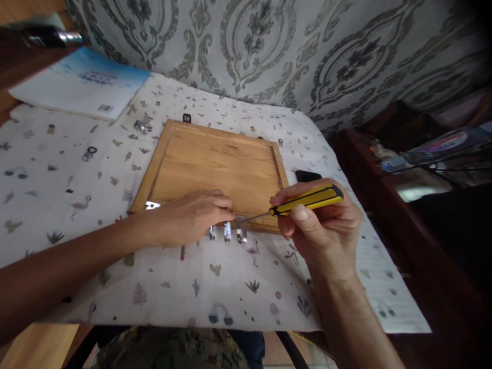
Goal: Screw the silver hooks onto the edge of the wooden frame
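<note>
A wooden panel (215, 164) with a raised frame lies flat on the table. Along its near edge sit three shiny metal hooks or clips (227, 231), which hang over the edge. My right hand (323, 230) grips a yellow and black screwdriver (307, 200). The screwdriver's tip meets the small plate of the rightmost metal hook (240, 233). My left hand (196, 218) rests on the near edge, fingers bent together beside that plate. What its fingertips pinch, if anything, is hidden. A small metal plate (152, 205) shows at the panel's near left corner.
A loose metal piece (142, 126) lies left of the panel on the patterned tablecloth (215, 292). A blue and white book (84, 84) lies at the back left. Behind my right hand is a dark flat object (307, 176). Patterned fabric (253, 41) rises behind the table.
</note>
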The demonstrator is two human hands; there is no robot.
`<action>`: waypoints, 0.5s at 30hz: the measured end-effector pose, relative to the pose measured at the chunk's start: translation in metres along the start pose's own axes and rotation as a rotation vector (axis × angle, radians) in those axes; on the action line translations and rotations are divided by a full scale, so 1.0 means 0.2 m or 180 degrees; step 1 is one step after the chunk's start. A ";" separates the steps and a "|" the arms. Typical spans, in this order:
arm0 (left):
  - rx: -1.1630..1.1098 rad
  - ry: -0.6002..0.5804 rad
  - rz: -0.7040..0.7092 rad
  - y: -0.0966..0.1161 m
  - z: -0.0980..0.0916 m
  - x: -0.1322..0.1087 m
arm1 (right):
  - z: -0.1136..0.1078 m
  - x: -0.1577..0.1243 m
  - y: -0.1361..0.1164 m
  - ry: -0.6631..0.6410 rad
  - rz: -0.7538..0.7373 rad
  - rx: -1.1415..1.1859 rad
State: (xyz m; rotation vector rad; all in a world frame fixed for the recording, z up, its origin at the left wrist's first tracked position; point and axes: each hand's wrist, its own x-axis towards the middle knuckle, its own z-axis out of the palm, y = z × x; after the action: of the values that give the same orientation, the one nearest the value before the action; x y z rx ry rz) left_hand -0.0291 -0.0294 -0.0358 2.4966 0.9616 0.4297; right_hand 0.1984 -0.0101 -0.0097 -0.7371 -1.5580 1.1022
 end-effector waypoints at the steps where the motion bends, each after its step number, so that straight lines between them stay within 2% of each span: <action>1: 0.0011 -0.0004 -0.0009 0.00 0.00 0.00 | -0.01 0.00 0.00 -0.0053 -0.0004 -0.0026; 7: -0.0035 0.0006 0.0014 -0.01 0.00 0.00 | -0.05 -0.01 0.00 -0.0390 0.0012 -0.0082; 15: 0.0040 -0.0008 0.0017 0.00 -0.01 0.00 | -0.01 -0.01 0.00 -0.0214 0.0019 0.0174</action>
State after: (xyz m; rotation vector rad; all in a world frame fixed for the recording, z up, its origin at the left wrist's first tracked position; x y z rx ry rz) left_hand -0.0303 -0.0297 -0.0344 2.5109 0.9599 0.4232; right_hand 0.2010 -0.0114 -0.0103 -0.6744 -1.5765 1.1801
